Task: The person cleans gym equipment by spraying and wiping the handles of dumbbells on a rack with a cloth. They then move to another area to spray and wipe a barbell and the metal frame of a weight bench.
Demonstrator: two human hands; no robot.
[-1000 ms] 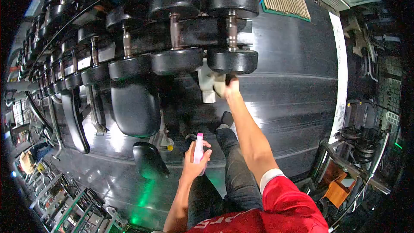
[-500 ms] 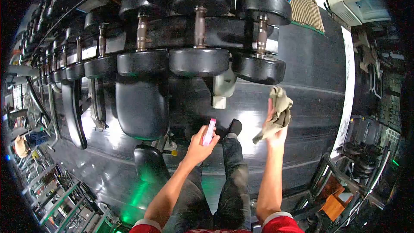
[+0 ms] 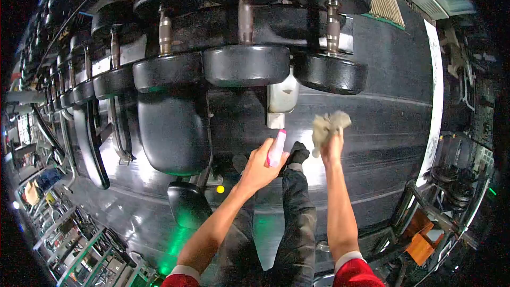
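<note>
Left hand point(image 3: 259, 169): fingers closed around white-and-pink plastic bottle point(image 3: 275, 151), in front of legs. Right hand point(image 3: 333, 148): gripping crumpled beige cloth point(image 3: 322, 129), near but apart from black round-headed end dumbbell point(image 3: 329, 73); exact fingertip placement blurred. Best handling, likely: bottle steady, cloth bunched firmly, loose folds gathered into palm.

Green light streaks the dark, glossy floor point(image 3: 388, 143) beside what looks like an orange box point(image 3: 421, 248).
</note>
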